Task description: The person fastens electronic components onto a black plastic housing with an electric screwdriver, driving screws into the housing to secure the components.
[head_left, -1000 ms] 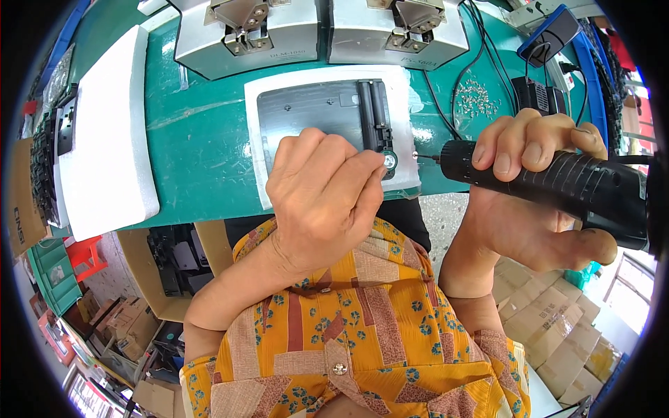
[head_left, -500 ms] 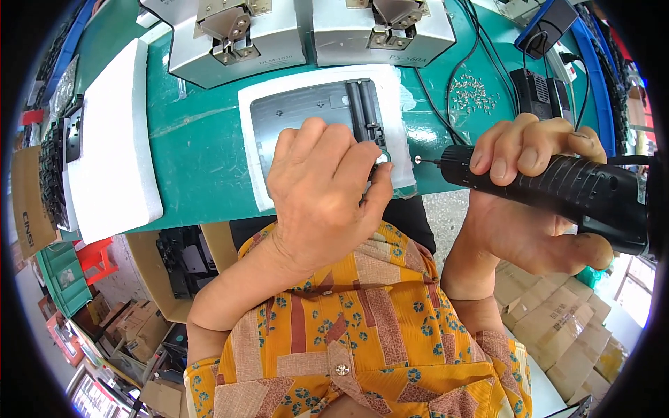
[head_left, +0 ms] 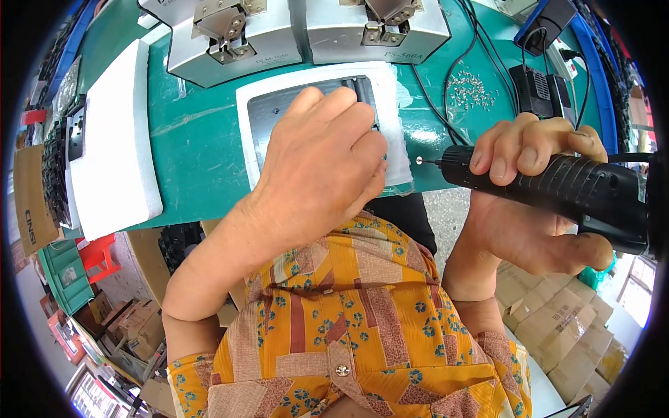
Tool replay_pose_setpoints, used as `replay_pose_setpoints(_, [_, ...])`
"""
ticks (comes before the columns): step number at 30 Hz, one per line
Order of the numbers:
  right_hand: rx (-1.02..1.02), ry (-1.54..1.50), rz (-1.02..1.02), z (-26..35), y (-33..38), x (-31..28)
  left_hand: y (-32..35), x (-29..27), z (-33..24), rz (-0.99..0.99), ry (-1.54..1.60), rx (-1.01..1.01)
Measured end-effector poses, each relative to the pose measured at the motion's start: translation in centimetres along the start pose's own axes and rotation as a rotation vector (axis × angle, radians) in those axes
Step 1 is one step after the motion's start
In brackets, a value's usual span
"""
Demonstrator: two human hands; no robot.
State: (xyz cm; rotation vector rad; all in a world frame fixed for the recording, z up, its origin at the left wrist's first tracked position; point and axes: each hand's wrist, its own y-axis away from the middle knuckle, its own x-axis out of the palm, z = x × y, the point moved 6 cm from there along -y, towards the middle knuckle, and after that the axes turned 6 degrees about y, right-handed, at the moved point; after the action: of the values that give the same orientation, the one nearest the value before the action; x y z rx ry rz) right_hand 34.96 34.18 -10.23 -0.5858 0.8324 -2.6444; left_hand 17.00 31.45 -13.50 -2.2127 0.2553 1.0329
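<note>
A dark grey plastic panel (head_left: 268, 115) lies in a white foam tray (head_left: 397, 139) on the green bench. Over its right part, my left hand (head_left: 324, 157) is closed with fingers curled, and whatever its fingertips hold is hidden beneath it. My right hand (head_left: 529, 167) is wrapped round a black electric screwdriver (head_left: 582, 195), held level to the right of the tray with its bit toward the panel. At the bit's tip sits a small silver screw (head_left: 420, 161), apart from the panel.
Two silver machines (head_left: 244, 61) with metal brackets stand behind the tray. Loose screws (head_left: 472, 92) are scattered at the right, beside black cables (head_left: 449, 97) and power adapters (head_left: 533, 90). A white foam sheet (head_left: 115, 146) leans by black parts (head_left: 59, 153) on the left.
My left hand has turned and now covers more of the panel's right part; the small shiny round thing seen at its fingertips is hidden. The right hand and screwdriver have stayed put.
</note>
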Motion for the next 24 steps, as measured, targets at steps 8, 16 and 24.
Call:
replay_pose_setpoints(8, [0.016, -0.006, 0.012, 0.0, 0.0, 0.2, 1.5, -1.9, 1.2, -0.124, 0.054, -0.072])
replay_pose_setpoints(16, [0.023, -0.025, 0.133, -0.6, -0.9, 0.6, 4.5, -1.3, 0.1, -0.295, 0.026, -0.096])
replay_pose_setpoints(24, [0.037, -0.075, 0.111, -1.2, -1.8, 2.6, 5.1, 1.1, -1.9, -0.310, -0.134, 0.006])
